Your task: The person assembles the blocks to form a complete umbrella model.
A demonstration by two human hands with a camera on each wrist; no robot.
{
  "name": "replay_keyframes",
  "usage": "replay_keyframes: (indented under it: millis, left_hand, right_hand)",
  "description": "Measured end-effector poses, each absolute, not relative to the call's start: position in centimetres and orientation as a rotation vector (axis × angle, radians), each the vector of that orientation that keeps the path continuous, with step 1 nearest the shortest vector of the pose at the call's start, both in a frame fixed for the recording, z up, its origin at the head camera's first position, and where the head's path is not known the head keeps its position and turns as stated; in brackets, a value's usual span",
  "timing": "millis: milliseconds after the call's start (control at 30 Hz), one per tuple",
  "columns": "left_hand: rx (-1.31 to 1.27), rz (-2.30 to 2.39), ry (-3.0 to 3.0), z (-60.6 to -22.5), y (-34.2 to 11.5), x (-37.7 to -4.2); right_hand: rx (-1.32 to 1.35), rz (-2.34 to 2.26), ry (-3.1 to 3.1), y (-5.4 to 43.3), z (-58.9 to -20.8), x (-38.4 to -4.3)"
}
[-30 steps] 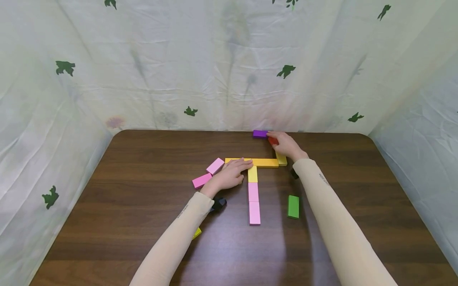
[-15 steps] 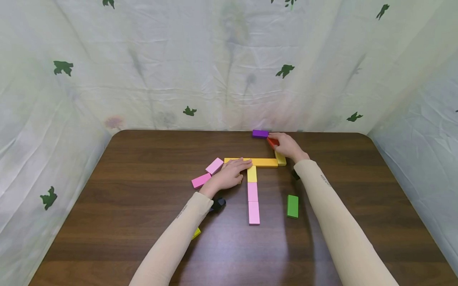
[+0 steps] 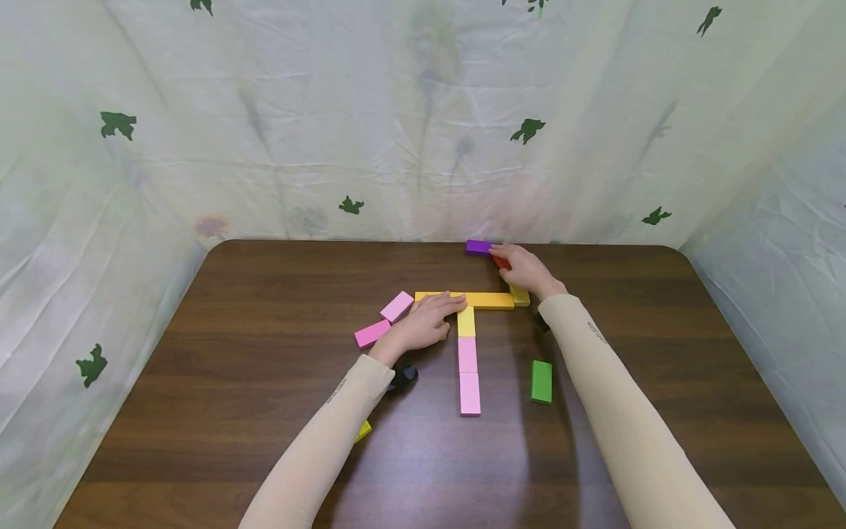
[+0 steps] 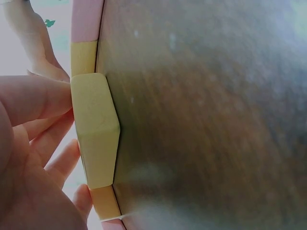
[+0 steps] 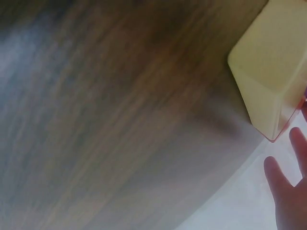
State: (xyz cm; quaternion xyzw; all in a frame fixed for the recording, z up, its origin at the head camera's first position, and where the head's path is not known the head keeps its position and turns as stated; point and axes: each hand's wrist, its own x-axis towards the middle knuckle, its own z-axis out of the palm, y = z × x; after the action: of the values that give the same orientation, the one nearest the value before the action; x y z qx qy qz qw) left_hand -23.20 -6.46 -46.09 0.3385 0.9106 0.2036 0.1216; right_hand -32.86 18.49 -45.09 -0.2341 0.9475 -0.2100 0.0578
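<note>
Flat toy blocks lie on the table in a branching line. My left hand rests with extended fingers over the orange-yellow row, beside the yellow block that heads the stem. In the left wrist view its fingertips touch this row behind a yellow block. At the far edge my right hand holds a red block between thumb and fingers, mostly covering it. Its fingertips reach the purple block. A yellow block lies under that hand; the right wrist view shows its spread outer fingers.
Two light pink blocks continue the stem towards me. Left of my left hand lie a light pink block and a darker pink one. A green block lies apart at right. My left sleeve partly hides a yellow block.
My right hand has shifted slightly left with the red block, and its fingertips now cover the purple block's right end. My left hand has stayed in place.
</note>
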Motion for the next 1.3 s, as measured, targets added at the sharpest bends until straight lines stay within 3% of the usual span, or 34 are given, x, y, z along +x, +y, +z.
replay_keyframes:
  millis: [500, 1300]
  left_hand:
    - [0.998, 0.613, 2.648, -46.1, -6.5, -23.3]
    - [0.99, 0.527, 2.674, -45.9, -6.4, -23.2]
  right_hand:
    - [-0.563, -0.719, 2.888, 19.4, -45.1, -32.7]
    - [-0.689, -0.839, 2.826, 20.4, -45.1, -30.7]
